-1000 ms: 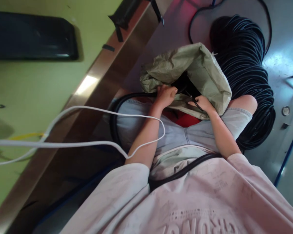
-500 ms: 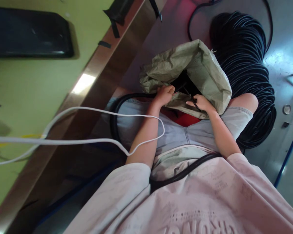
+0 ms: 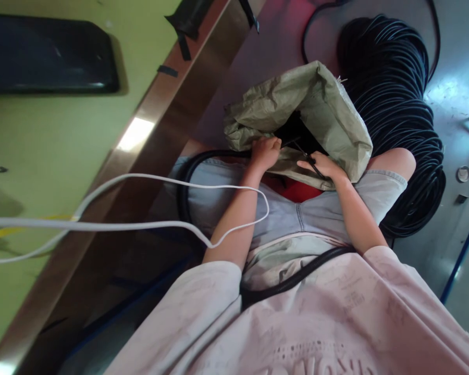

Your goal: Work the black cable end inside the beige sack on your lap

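An open beige woven sack (image 3: pixel 336 120) rests over my lap, with dark contents inside. My left hand (image 3: pixel 266 152) is closed around the end part of a thick black tube (image 3: pixel 214 154), at the sack's near-left rim. This tube loops over my thigh and passes behind my arm. My right hand (image 3: pixel 321 164) grips a slim dark tool (image 3: pixel 311 161) with a metal tip, just right of the left hand and over the sack's opening. The tool's tip points toward the left hand. Something red (image 3: pixel 297 190) shows below the sack.
A big coil of black cable (image 3: pixel 398 104) lies on the floor at right. The green table (image 3: pixel 62 140) with a metal edge stands at left, bearing a dark phone-like object (image 3: pixel 47 54). A white cable (image 3: pixel 140 226) hangs from it across my left forearm.
Both hands stay almost in place, with the tool slightly shifted in my right hand. The view has moved slightly.
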A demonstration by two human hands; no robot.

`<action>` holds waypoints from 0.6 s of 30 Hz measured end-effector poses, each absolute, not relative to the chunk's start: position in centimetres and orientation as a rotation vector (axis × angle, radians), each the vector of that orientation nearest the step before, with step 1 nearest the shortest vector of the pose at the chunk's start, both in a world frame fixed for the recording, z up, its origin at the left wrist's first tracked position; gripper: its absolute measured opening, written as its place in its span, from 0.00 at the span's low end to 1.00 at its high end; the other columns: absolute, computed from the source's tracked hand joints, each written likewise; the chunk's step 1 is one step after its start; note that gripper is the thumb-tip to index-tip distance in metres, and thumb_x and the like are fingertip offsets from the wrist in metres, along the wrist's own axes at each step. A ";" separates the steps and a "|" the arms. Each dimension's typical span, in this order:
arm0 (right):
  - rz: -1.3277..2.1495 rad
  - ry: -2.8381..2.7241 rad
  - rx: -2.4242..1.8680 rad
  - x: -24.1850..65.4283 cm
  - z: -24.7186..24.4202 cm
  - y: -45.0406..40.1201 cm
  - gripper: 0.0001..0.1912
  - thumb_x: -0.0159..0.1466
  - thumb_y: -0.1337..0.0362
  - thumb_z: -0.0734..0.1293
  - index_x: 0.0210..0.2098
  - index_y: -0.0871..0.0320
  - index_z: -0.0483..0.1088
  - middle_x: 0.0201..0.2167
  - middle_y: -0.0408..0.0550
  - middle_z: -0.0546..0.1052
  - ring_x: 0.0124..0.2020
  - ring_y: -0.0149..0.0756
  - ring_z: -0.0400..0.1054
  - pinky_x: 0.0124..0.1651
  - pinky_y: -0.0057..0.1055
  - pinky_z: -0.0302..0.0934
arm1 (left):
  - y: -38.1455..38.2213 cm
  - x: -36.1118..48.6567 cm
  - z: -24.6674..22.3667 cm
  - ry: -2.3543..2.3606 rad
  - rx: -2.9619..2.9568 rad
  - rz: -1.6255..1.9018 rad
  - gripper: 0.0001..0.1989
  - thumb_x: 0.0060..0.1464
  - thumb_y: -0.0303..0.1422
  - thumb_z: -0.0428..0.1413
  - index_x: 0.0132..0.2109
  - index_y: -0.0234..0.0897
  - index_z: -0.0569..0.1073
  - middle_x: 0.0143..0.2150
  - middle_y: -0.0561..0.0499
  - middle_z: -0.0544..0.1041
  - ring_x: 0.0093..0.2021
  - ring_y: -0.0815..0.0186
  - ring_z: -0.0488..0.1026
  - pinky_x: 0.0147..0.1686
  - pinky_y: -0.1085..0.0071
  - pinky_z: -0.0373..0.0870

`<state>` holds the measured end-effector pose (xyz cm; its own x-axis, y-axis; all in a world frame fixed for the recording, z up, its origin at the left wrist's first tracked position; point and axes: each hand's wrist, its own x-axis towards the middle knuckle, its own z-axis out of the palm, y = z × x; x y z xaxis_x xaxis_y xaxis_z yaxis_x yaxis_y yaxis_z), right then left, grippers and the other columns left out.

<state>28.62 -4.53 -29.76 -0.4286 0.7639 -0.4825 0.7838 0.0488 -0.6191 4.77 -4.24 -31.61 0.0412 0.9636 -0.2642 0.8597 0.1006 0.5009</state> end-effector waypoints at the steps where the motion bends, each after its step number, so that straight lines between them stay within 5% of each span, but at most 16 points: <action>1: -1.382 2.249 1.658 28.6 -29.6 -4.6 0.31 0.66 0.35 0.67 0.37 0.60 0.77 0.35 0.52 0.78 0.37 0.39 0.71 0.39 0.29 0.60 | -4.3 4.9 -31.6 1.856 1.787 0.236 0.19 0.72 0.34 0.41 0.41 0.38 0.76 0.44 0.42 0.79 0.54 0.52 0.73 0.57 0.57 0.63; 10: -1.438 2.223 1.678 28.4 -28.7 -4.8 0.35 0.67 0.32 0.64 0.26 0.58 0.71 0.24 0.47 0.73 0.30 0.37 0.69 0.32 0.29 0.55 | -4.4 5.4 -31.6 1.948 1.750 0.169 0.24 0.72 0.36 0.37 0.46 0.37 0.79 0.49 0.39 0.81 0.56 0.51 0.73 0.56 0.57 0.64; 18: -1.514 2.195 1.715 28.5 -28.7 -4.8 0.31 0.67 0.35 0.66 0.29 0.58 0.70 0.25 0.45 0.71 0.31 0.36 0.67 0.35 0.29 0.55 | -4.3 5.3 -31.7 1.946 1.670 0.181 0.23 0.73 0.36 0.39 0.49 0.38 0.79 0.50 0.40 0.81 0.57 0.51 0.73 0.58 0.57 0.63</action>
<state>28.47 -4.75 -28.67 -0.4147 0.7624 -0.4967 0.7351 -0.0411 -0.6767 5.29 -4.25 -31.67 -0.0643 0.9436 -0.3248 0.8673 0.2138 0.4495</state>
